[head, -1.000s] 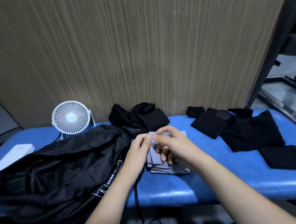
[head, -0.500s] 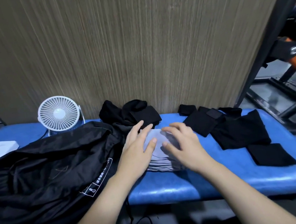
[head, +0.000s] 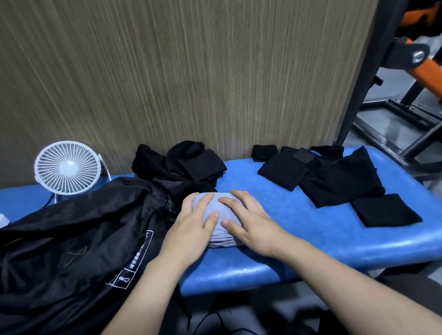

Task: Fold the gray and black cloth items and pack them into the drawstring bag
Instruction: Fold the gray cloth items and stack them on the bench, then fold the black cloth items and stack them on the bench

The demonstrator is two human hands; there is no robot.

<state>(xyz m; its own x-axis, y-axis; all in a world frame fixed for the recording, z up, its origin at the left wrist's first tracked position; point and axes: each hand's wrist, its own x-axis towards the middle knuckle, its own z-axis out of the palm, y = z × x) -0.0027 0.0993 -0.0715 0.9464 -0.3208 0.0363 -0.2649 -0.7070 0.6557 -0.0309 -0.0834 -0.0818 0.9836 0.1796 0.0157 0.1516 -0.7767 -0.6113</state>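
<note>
As both hands, left hand (head: 194, 228) and right hand (head: 250, 219), pressed flat on the folded gray cloth (head: 217, 205), folding looked finished; next, the drawstring bag (head: 64, 244) at 9 o'clock.

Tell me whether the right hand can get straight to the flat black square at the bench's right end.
Probably yes: the right hand lies flat on the gray cloth, holding nothing, and only bare blue bench separates it from the black square.

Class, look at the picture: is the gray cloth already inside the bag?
No, the gray cloth lies on the blue bench beside the bag.
</note>
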